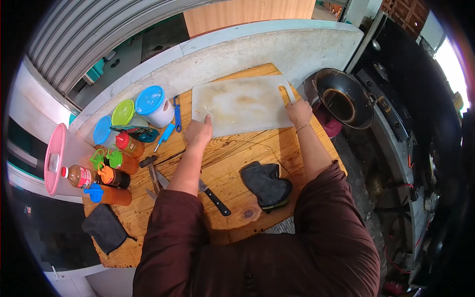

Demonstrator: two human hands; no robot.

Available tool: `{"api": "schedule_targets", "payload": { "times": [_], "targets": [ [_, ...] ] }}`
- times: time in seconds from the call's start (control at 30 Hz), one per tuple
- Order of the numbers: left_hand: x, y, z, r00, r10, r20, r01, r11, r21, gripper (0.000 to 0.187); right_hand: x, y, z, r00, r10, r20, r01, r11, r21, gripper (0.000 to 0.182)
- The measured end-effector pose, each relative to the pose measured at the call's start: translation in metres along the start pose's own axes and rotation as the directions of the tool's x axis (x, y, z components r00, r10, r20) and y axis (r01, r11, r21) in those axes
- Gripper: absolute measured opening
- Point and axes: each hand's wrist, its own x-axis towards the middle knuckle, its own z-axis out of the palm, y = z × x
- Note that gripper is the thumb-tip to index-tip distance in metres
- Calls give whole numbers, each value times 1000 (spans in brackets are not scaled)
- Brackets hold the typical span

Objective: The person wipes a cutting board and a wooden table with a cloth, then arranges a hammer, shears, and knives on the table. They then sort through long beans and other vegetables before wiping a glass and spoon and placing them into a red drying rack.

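Note:
A white, stained cutting board (242, 104) lies at the far end of the wooden table. At its near left corner, my left hand (199, 132) is closed on the edge, thumb on top. My right hand (300, 114) is closed around the right edge, just below the handle slot. Nearer me lie a knife (217, 201) with a black handle, partly behind my left forearm, and a dark folded cloth (267, 185). A hammer (154, 173) rests left of that forearm. Left of the board are a blue peeler (177, 115) and a small blue-handled tool (165, 136).
Several sauce bottles (111, 194) and lidded tubs (154, 106) crowd the table's left side, beside a pink lid (54, 158). A black cloth (108, 228) lies at the near left corner. To the right stands a large wok (363, 106) by the stove (383, 104). A low wall (237, 52) runs behind.

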Motion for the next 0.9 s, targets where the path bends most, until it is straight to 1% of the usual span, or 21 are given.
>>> {"api": "schedule_targets", "payload": {
  "times": [0.03,0.1,0.13,0.17,0.2,0.23,0.3,0.33,0.37,0.4,0.5,0.57,0.6,0.63,0.7,0.73,0.77,0.83,0.87,0.9],
  "targets": [
    [-3,0,-2,1000,-15,-24,15,1000,1,77,3,3,-6,994,20,106,-26,998,56,55],
    [-9,3,-6,996,-43,-75,43,999,1,80,18,24,-17,949,40,313,-93,983,158,61],
    [-15,3,-8,999,-33,-15,33,999,-2,80,30,42,-5,953,63,297,-124,974,192,58],
    [-20,5,-11,999,-20,42,20,1000,-10,81,33,58,-6,910,35,413,-257,830,496,44],
    [-24,4,-12,995,-7,100,9,1000,-18,81,27,64,-26,905,-2,424,-269,772,576,41],
    [-25,-2,-3,993,7,119,3,997,-82,81,22,63,-57,901,-43,431,-278,707,651,39],
    [-23,-18,20,987,38,156,-4,978,-207,80,35,76,-85,900,-126,418,-218,700,680,30],
    [-33,-11,12,957,44,287,51,948,-315,80,45,74,-105,929,-169,330,-38,843,537,29],
    [-51,2,-6,908,65,413,122,904,-410,80,57,67,-131,939,-232,253,136,929,345,28],
    [-63,11,-14,844,101,527,203,850,-487,80,56,52,-164,944,-260,204,186,928,323,29],
    [-68,23,-7,818,176,547,169,836,-522,78,55,-3,-256,949,-313,39,297,927,229,33],
    [-74,36,-22,845,218,488,110,822,-558,80,48,-32,-303,850,-513,-121,527,822,215,25],
    [-77,41,-27,856,239,459,82,812,-578,81,48,-44,-319,796,-587,-147,605,772,195,24],
    [-78,42,-26,898,266,350,24,766,-643,83,44,-56,-333,734,-658,-170,679,713,173,23],
    [-79,43,-28,949,297,109,-121,658,-743,89,-18,-96,-363,724,-680,-114,689,716,112,25],
    [-77,44,-31,949,302,92,-147,681,-718,91,-41,-111,-369,720,-689,-88,694,715,81,30],
    [-74,43,-35,949,307,77,-172,703,-690,93,-45,-112,-351,630,-760,-160,746,650,-144,31],
    [-72,42,-38,941,333,59,-216,726,-653,95,-49,-115,-335,697,-700,-155,692,713,-112,30],
    [-72,41,-38,934,353,60,-234,728,-644,95,-53,-117,-338,724,-679,-123,670,734,-109,29],
    [-73,41,-39,926,373,60,-253,730,-635,95,-52,-114,-339,722,-677,-145,674,735,-71,29]
  ]
}}
